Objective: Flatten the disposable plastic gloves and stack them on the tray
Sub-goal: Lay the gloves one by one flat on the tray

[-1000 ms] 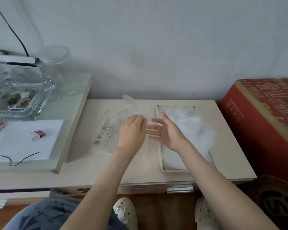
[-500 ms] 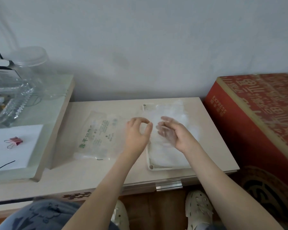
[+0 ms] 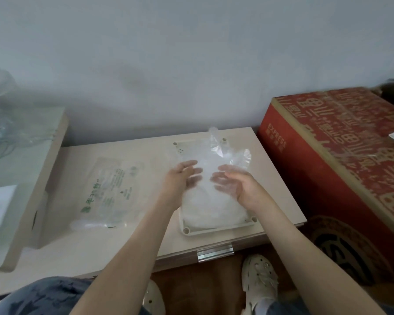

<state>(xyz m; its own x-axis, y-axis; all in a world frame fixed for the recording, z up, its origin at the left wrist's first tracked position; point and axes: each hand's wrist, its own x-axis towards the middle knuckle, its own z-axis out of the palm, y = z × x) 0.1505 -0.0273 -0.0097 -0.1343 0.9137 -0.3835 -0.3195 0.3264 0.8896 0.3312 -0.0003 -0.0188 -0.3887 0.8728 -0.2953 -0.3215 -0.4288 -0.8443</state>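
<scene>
Spreading a clear glove (image 3: 223,153) above the tray (image 3: 214,230), left hand (image 3: 180,183) & right hand (image 3: 239,187) w/ fingers (image 3: 218,178) splayed apart, prob. so it lands flat.

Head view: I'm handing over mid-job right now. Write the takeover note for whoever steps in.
Left hand: fingers extended, touching a clear glove over the tray.
Right hand: fingers mostly straight, with the glove's film draped over them.
Done: a pile of gloves lies on the tray.
Left: lay this glove flat on the pile. The pack on the table, on the left-hand side of the tray, seems to hold more.
</scene>
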